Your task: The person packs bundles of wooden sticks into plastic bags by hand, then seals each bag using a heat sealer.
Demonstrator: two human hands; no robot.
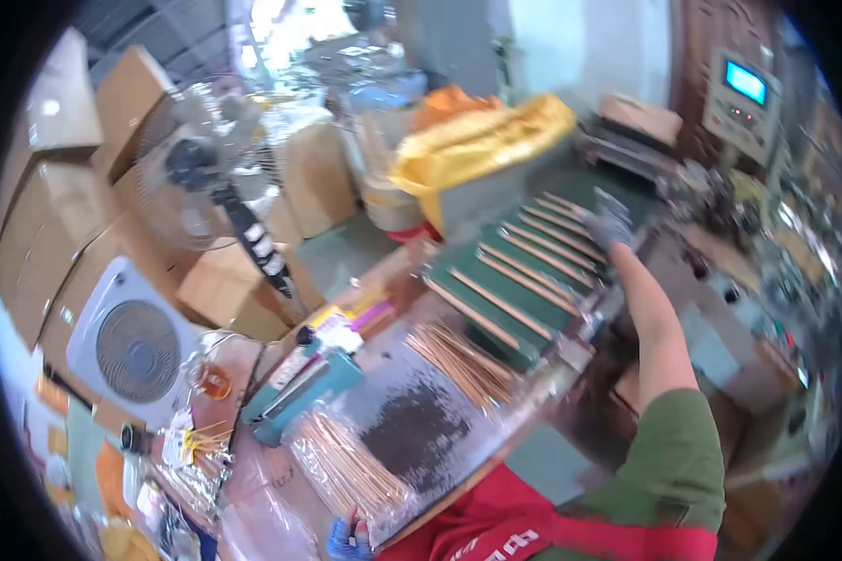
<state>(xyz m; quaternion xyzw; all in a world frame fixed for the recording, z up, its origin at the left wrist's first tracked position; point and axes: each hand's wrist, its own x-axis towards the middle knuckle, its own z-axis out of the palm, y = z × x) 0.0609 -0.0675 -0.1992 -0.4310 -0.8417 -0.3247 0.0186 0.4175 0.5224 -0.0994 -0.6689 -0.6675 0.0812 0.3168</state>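
Note:
My right hand (610, 224), in a grey glove, reaches to the far part of a green conveyor belt (472, 323). Its fingers look stretched out, somewhat blurred, beside the ends of the farthest wooden sticks (563, 208). Several more sticks, in what looks like clear wrapping, lie spaced in a row across the belt. Low in view, my left hand (348, 540) wears a blue glove with some fingertips bare. Its fingers look apart, next to a clear plastic bag of sticks (351, 472). A loose pile of sticks (460, 363) lies on the worktable between bag and belt.
A teal box (304, 393) stands on the worktable (370, 374). Beyond the belt is a grey bin with a yellow liner (482, 150). Two fans, a stand fan (192, 164) and a box fan (138, 346), stand left by cardboard boxes (61, 210). Machinery with a control panel (741, 107) is right.

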